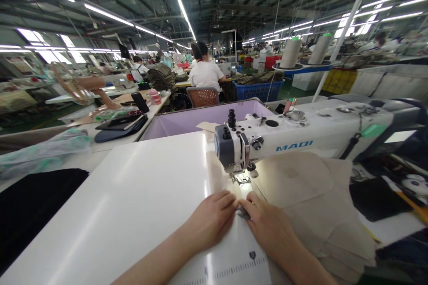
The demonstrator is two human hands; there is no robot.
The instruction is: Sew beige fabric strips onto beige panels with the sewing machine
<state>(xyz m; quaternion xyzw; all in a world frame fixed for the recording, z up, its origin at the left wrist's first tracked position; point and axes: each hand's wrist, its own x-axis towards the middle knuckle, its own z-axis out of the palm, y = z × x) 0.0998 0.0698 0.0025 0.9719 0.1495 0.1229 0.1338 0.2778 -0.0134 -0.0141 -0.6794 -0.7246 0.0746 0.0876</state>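
A white sewing machine (321, 136) reaches in from the right, its lit presser foot (243, 179) just beyond my hands. Beige fabric (302, 187) lies beneath the machine arm, and a strip of it runs past the left of the foot. My left hand (214, 216) is closed, thumb and fingers pinching at the fabric edge in front of the foot. Close beside it, my right hand (267, 222) is closed too, thumb and forefinger on the same edge. The fingers hide most of the pinched part.
A white table (133, 187) spreads to the left, with black cloth (36, 213) beside it. Behind stands a lilac bin (174, 122). Thread cones (290, 53) stand on a rack at right. A seated person (205, 73) works ahead near a blue crate (257, 91).
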